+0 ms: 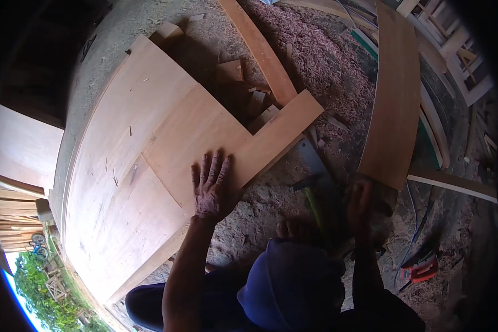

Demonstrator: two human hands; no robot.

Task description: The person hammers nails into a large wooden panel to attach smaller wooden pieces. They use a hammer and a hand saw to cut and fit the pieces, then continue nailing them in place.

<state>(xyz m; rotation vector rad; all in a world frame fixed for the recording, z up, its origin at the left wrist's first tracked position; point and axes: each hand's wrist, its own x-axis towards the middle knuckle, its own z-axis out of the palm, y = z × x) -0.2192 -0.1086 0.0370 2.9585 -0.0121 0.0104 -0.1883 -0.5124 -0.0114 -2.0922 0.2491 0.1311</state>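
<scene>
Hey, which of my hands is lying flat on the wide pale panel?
Your left hand, palm down on the panel; your right hand is off it, in shadow.

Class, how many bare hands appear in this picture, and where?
2: the left hand, palm down on the broad pale wooden panel; the right hand, shadowed, near the long brown wooden board.

The wooden panel (pixel 191 124) is pale tan, the narrow plank (pixel 263 52) orange-brown, the hammer handle (pixel 315 209) yellow-green, the shavings (pixel 337 69) pinkish, the power tool (pixel 424 271) red.
</scene>
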